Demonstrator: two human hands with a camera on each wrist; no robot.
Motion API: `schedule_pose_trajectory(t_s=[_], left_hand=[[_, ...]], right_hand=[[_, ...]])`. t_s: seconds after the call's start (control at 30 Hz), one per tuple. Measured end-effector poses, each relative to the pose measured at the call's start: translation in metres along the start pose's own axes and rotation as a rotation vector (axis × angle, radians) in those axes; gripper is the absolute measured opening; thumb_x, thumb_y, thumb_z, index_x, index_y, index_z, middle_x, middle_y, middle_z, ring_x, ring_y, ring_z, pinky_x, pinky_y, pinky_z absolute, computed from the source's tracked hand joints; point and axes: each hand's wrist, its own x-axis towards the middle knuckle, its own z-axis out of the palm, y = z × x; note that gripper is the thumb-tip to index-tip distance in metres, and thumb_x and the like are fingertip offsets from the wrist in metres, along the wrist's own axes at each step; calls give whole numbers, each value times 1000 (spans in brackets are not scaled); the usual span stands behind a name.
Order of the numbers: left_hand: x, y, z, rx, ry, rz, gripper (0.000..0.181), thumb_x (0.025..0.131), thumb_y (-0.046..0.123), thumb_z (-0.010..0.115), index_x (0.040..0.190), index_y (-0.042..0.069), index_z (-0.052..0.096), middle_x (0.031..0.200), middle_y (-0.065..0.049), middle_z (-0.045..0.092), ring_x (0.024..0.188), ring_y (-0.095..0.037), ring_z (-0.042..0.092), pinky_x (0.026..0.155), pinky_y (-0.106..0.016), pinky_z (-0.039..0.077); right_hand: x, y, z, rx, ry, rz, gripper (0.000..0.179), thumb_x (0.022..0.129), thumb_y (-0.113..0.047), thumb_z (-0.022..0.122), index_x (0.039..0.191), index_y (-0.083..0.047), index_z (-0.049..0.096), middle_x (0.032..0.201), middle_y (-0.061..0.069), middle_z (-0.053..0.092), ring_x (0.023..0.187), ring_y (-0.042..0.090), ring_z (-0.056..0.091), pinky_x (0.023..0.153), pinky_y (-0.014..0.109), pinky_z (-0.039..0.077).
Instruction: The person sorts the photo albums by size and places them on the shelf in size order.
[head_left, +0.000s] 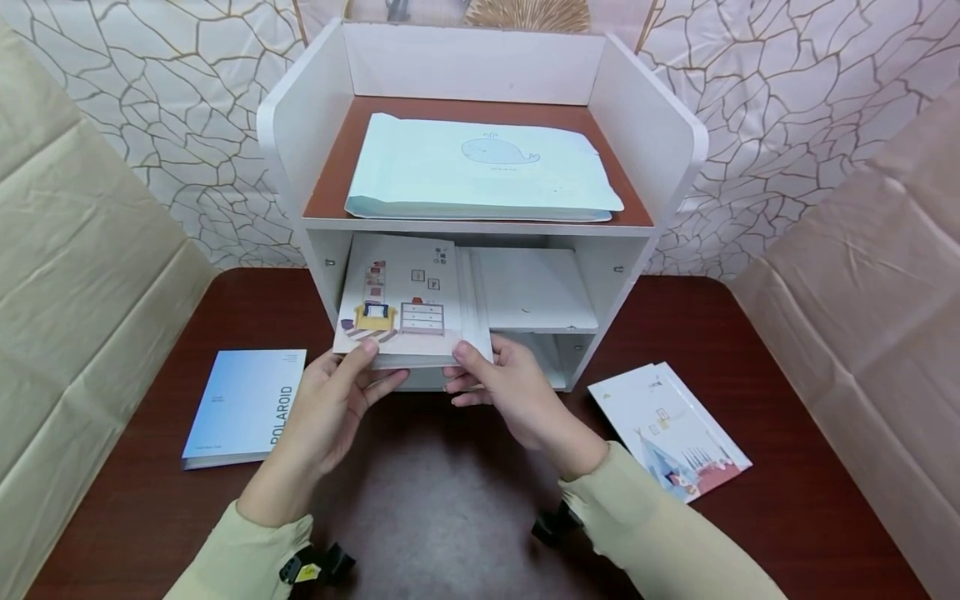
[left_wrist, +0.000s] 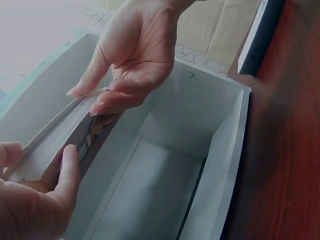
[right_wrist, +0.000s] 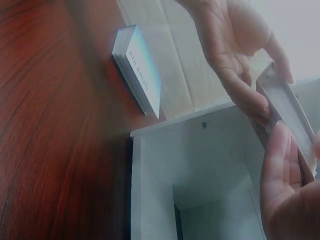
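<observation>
A white hardcover book with a drawing of a yellow armchair and a dresser on its cover lies level at the middle compartment of a white desk shelf, its near edge sticking out. My left hand pinches its near left corner, thumb on the cover and fingers beneath. At the near right corner, by the spine, my right hand grips it the same way. Both wrist views show the hands on the book from below, with its page edges visible.
On the shelf top lies a pale green packet with a whale drawing. A blue POLAROID book is on the dark table at left. White illustrated books lie at right. Beige panels flank the table.
</observation>
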Motion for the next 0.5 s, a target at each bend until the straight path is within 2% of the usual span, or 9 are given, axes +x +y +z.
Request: schedule_pose_trajectory(t_s=[0.2,0.5], left_hand=[[6,-1,-3,54,59,-20,62,97,33,59,141,-4,36,134,-23,52,113,-26,61,91,-40,49],[15,-6,-4,86,141,-23,62,95,40,61,135,-3,44,119,-20,61,102,-31,66,87,-39,51]], right_hand=[[2,0,-2,19,-33,25,34,94,-23,67,116,0,56,103,23,65,82,26,68,73,42,57],[11,0,3,19,42,21,34,93,-28,67,107,2,61,96,19,67,80,24,68,75,42,57]])
